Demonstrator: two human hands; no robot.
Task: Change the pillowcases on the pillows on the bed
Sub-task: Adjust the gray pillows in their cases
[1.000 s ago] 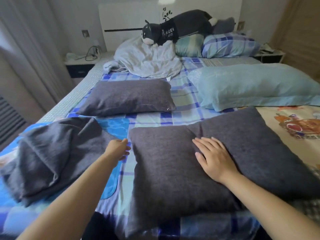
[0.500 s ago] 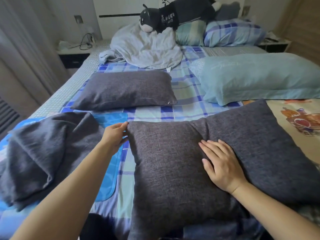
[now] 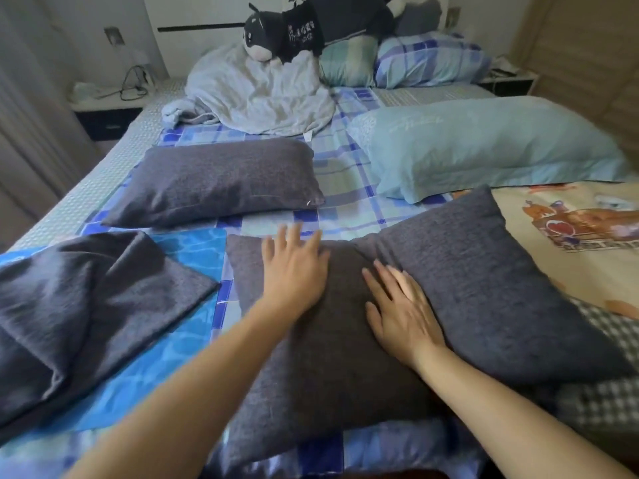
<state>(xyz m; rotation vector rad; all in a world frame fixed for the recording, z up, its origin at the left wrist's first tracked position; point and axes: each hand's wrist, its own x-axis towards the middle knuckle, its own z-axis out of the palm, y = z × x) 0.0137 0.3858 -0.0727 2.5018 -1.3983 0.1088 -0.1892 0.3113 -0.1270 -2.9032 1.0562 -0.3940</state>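
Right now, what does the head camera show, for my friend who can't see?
Both hands, left hand and right hand, press flat on a dark grey pillow on a blue checked bed. Another grey pillow lies behind.

Both bare forearms reach forward. Left hand (image 3: pixel 294 267) lies palm down, fingers straight and spread, a little blurred. Right hand (image 3: pixel 403 311) lies flat beside it, fingers extended and close together, the two hands just apart.

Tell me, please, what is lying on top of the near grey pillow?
Both hands rest flat on the near grey pillow: left hand, right hand. The fabric beneath the palms is hidden.
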